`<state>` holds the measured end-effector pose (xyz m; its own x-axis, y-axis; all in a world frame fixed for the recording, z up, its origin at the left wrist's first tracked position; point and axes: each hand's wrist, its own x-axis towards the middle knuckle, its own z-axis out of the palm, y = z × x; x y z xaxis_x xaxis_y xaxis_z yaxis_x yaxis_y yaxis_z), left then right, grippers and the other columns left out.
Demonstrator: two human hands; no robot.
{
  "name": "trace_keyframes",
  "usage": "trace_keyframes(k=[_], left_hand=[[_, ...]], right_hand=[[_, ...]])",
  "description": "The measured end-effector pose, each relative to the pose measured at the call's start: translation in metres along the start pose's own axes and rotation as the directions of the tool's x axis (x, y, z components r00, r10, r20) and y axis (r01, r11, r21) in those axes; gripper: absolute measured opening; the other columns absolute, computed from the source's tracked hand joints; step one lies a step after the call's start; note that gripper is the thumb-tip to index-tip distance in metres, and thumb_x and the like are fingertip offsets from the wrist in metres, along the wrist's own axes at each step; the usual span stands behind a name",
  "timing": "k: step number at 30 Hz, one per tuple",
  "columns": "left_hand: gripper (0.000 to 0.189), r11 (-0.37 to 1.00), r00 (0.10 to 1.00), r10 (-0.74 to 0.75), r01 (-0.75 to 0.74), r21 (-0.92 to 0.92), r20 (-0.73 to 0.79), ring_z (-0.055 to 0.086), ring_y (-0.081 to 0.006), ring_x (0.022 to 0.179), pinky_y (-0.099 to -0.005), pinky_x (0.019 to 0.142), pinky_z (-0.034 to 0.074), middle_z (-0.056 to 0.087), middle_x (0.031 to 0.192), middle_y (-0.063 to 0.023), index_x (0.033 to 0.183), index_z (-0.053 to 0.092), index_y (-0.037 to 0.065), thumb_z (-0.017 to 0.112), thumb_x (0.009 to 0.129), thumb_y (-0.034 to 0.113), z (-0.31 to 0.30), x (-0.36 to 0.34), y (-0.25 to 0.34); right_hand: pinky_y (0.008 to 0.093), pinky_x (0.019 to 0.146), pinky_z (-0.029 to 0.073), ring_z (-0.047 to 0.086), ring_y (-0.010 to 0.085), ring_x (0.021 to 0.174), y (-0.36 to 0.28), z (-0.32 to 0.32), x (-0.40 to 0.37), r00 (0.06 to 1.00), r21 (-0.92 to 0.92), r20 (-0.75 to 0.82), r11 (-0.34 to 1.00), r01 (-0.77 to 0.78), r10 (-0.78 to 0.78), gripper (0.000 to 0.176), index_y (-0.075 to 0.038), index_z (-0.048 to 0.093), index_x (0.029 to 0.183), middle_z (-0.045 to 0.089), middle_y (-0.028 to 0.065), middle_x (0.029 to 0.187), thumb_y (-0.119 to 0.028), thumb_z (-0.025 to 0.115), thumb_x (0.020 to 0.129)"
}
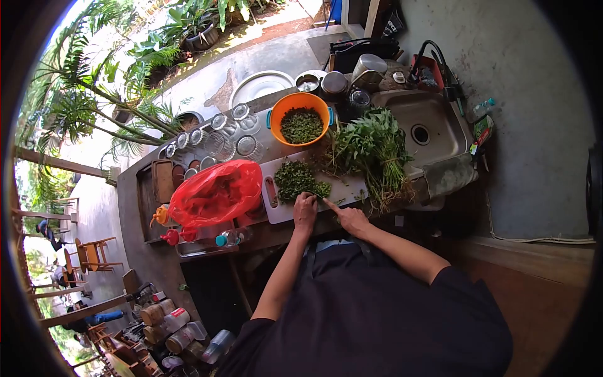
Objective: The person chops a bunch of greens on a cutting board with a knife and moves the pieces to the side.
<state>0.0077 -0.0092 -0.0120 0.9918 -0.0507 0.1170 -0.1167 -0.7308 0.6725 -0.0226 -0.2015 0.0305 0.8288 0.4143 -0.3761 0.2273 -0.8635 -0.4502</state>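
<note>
On the white cutting board (pixel 286 215) lies a heap of chopped green leaves (pixel 294 179). My left hand (pixel 306 210) is closed at the heap's near edge, its fingertips pressed on a small bunch of greens. Just right of it, my right hand (pixel 352 220) is closed with the index finger stretched forward, seemingly along a knife that is almost wholly hidden. A large bundle of uncut leafy greens (pixel 377 141) with roots and stems lies across the board's right end. Behind the board stands an orange colander (pixel 281 131) with chopped greens inside.
A red plastic bag (pixel 220 195) sits left of the board, with a clear bottle (pixel 236 237) in front. Several upturned glass jars (pixel 248 147) stand behind it. A sink (pixel 433 116) is at the right, beside metal canisters (pixel 334 83). A white round tray (pixel 260 86) lies at the back.
</note>
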Motion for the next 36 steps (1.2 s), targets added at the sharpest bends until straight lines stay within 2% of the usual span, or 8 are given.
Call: trace_keyframes(k=[4,7,14,17,19,23,28,36], left_hand=[[0.013,0.999,1.0,0.023,-0.022,0.046,-0.009,0.061,-0.0303,0.096,-0.0395,0.085,0.051,0.063,0.097,-0.0117,0.093,0.073,0.0,0.067,0.082,0.006,-0.003,0.0,0.002],[0.015,0.999,1.0,0.031,-0.031,0.01,0.005,0.06,-0.03,0.097,-0.0395,0.085,0.051,0.062,0.098,-0.0116,0.094,0.073,0.0,0.067,0.082,0.005,-0.004,0.001,0.0],[0.016,0.996,0.998,0.041,-0.044,0.077,0.041,0.059,-0.0294,0.099,-0.0389,0.085,0.05,0.062,0.1,-0.0117,0.096,0.073,0.001,0.068,0.082,0.005,-0.011,-0.002,0.008],[0.016,0.996,0.999,0.027,-0.028,0.081,0.024,0.06,-0.0292,0.097,-0.0389,0.085,0.05,0.062,0.099,-0.0113,0.097,0.074,0.002,0.068,0.083,0.006,-0.011,-0.005,0.007],[0.016,0.998,0.998,0.048,-0.047,0.04,-0.034,0.061,-0.0291,0.096,-0.0391,0.084,0.05,0.065,0.098,-0.0107,0.097,0.074,0.003,0.068,0.084,0.007,-0.008,-0.005,0.003],[0.015,0.999,0.999,0.033,-0.032,0.031,-0.043,0.062,-0.0291,0.095,-0.0391,0.084,0.051,0.066,0.097,-0.0102,0.097,0.074,0.003,0.067,0.084,0.007,-0.008,-0.005,0.0],[0.014,0.999,0.998,0.03,-0.029,0.023,-0.052,0.063,-0.0308,0.094,-0.0396,0.085,0.051,0.067,0.095,-0.0119,0.094,0.075,0.003,0.068,0.082,0.007,-0.007,-0.003,0.003],[0.013,1.0,0.999,-0.007,0.007,-0.017,-0.037,0.062,-0.0316,0.095,-0.0407,0.085,0.05,0.066,0.096,-0.0129,0.093,0.074,0.002,0.069,0.081,0.007,-0.004,-0.002,0.004]], right_hand=[[0.055,0.07,0.055,0.067,0.0429,0.072,0.004,0.004,-0.007,1.0,-0.031,0.025,0.999,-0.008,0.009,0.082,-0.039,0.009,0.156,0.067,0.0233,0.08,-0.009,0.046,0.09],[0.0549,0.07,0.055,0.067,0.0433,0.072,0.003,0.004,-0.006,1.0,-0.019,0.026,1.0,-0.012,0.013,0.083,-0.039,0.008,0.156,0.067,0.0235,0.08,-0.009,0.046,0.089],[0.056,0.07,0.055,0.067,0.0434,0.072,0.004,0.007,0.001,0.999,0.009,-0.034,0.999,0.03,-0.03,0.083,-0.039,0.007,0.157,0.066,0.0252,0.079,-0.011,0.048,0.09],[0.0564,0.067,0.054,0.067,0.0434,0.07,0.009,0.007,-0.008,1.0,-0.015,0.013,1.0,-0.001,0.001,0.082,-0.039,0.007,0.156,0.066,0.0246,0.078,-0.012,0.048,0.09],[0.0568,0.066,0.054,0.066,0.0433,0.068,0.012,0.012,-0.008,1.0,-0.015,-0.018,1.0,0.006,-0.006,0.082,-0.04,0.007,0.156,0.066,0.0243,0.077,-0.013,0.048,0.091],[0.0558,0.065,0.054,0.066,0.0424,0.068,0.014,0.011,-0.001,0.999,-0.034,-0.042,0.999,0.022,-0.023,0.081,-0.042,0.007,0.156,0.066,0.0235,0.076,-0.013,0.048,0.092],[0.0533,0.066,0.055,0.066,0.041,0.068,0.011,-0.001,-0.006,0.997,-0.119,-0.075,0.993,0.016,-0.025,0.079,-0.042,0.011,0.156,0.066,0.0207,0.075,-0.014,0.049,0.092],[0.0546,0.07,0.054,0.067,0.0416,0.072,-0.008,-0.026,-0.013,0.998,-0.085,-0.047,0.996,-0.041,0.037,0.076,-0.039,0.019,0.155,0.067,0.0212,0.078,-0.011,0.048,0.09]])
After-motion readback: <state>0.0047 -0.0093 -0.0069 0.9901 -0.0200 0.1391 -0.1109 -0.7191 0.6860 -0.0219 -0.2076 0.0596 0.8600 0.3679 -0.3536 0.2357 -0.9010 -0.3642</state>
